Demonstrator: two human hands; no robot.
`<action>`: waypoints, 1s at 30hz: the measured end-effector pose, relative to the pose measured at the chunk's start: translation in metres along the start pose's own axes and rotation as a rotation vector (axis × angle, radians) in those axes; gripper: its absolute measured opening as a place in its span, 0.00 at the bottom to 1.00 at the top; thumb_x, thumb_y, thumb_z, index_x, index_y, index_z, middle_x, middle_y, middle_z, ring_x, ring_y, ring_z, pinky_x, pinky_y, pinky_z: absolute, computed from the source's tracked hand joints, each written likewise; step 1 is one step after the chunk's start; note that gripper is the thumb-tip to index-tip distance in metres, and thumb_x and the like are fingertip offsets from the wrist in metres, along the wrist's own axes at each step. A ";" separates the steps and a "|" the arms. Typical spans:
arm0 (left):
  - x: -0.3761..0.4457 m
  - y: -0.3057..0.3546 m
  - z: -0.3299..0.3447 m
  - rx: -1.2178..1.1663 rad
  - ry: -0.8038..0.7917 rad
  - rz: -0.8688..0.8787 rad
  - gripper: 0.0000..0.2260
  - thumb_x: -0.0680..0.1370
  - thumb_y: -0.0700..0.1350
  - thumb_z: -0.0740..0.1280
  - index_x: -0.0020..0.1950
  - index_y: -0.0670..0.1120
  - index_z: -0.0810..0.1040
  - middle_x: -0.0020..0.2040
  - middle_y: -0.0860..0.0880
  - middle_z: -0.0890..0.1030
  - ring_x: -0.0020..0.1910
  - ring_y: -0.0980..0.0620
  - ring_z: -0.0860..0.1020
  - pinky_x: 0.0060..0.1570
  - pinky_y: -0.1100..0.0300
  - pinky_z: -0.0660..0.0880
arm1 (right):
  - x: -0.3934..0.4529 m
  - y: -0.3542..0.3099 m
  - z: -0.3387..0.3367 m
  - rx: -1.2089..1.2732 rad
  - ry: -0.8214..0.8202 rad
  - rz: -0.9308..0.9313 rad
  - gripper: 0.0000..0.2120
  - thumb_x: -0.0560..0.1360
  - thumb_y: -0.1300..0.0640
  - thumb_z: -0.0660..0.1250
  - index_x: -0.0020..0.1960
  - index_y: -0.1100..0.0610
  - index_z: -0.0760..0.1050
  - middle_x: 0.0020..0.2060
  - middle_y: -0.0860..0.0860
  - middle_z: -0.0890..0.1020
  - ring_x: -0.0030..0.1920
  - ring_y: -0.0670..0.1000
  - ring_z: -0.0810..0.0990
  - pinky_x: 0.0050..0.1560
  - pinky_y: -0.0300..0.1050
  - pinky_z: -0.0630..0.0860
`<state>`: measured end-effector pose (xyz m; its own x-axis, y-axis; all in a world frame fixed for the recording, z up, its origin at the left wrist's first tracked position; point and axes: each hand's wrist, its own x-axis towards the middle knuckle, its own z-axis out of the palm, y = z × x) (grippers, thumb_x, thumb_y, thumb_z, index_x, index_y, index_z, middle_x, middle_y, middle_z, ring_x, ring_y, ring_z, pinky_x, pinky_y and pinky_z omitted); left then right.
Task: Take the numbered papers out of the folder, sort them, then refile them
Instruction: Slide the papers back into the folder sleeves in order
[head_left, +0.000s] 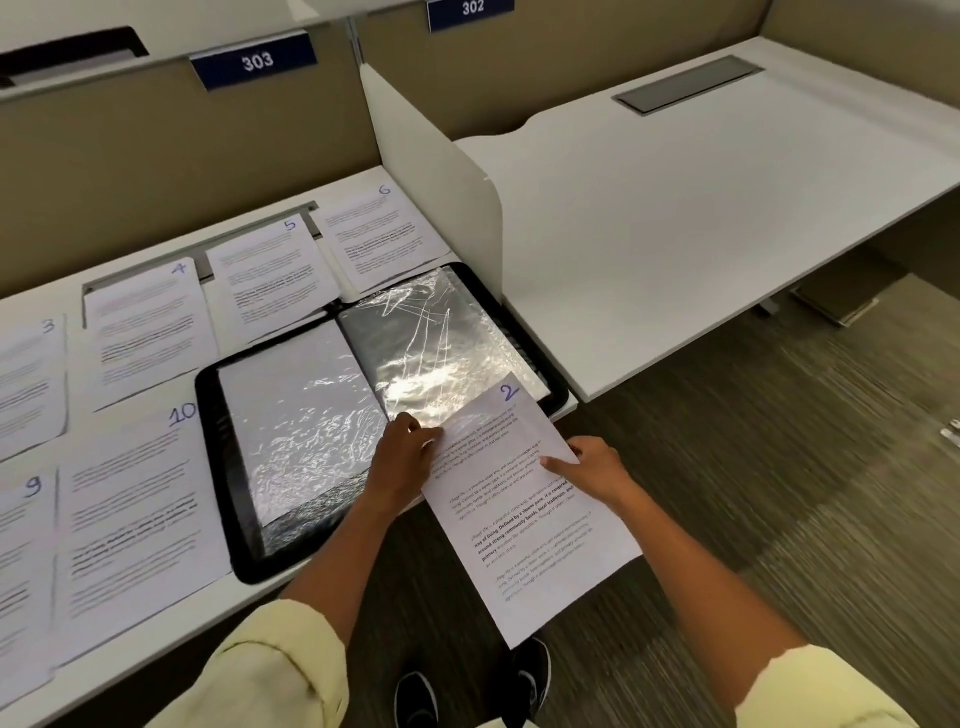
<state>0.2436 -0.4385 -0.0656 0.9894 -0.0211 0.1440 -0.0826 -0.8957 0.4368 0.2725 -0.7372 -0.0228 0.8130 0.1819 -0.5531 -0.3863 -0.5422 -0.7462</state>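
1. The paper marked 2 hangs off the near right corner of the open folder, its top edge over the right-hand sleeve — the rest sticks out past the desk edge.
2. The folder's left sleeve holds a white sheet; the right looks clear.
3. The left hand pinches the sheet's upper left edge; the right hand grips its right edge, thumb on top.
4. Papers 3, 4, 5, 6, 9 and 10 lie around the folder.

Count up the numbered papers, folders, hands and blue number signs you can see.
Numbered papers: 7 (3, 4, 5, 6, 9, 10, 2)
Folders: 1
Hands: 2 (left, right)
Blue number signs: 2 (303, 302)
Total: 12
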 end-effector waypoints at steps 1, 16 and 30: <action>0.000 0.000 0.000 -0.004 -0.002 -0.005 0.10 0.77 0.38 0.70 0.57 0.44 0.83 0.48 0.42 0.75 0.47 0.42 0.74 0.42 0.53 0.73 | -0.003 0.005 -0.002 -0.009 -0.004 0.015 0.12 0.75 0.49 0.74 0.52 0.53 0.77 0.46 0.52 0.84 0.43 0.49 0.86 0.39 0.41 0.81; 0.006 -0.001 0.013 0.117 -0.019 0.030 0.08 0.77 0.44 0.71 0.56 0.48 0.83 0.62 0.37 0.76 0.61 0.34 0.74 0.52 0.41 0.76 | -0.068 0.073 0.011 0.771 0.276 0.187 0.15 0.72 0.58 0.75 0.57 0.59 0.80 0.51 0.59 0.85 0.50 0.58 0.85 0.53 0.58 0.81; 0.008 -0.010 0.016 0.058 -0.238 -0.017 0.18 0.83 0.53 0.57 0.72 0.51 0.72 0.77 0.37 0.60 0.76 0.35 0.58 0.72 0.39 0.61 | -0.111 0.095 0.062 1.018 0.138 0.296 0.18 0.74 0.68 0.71 0.63 0.62 0.73 0.57 0.59 0.84 0.57 0.59 0.84 0.58 0.61 0.80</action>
<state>0.2541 -0.4370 -0.0827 0.9915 -0.1037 -0.0790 -0.0655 -0.9205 0.3851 0.1185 -0.7583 -0.0546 0.6449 0.0259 -0.7638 -0.7063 0.4022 -0.5826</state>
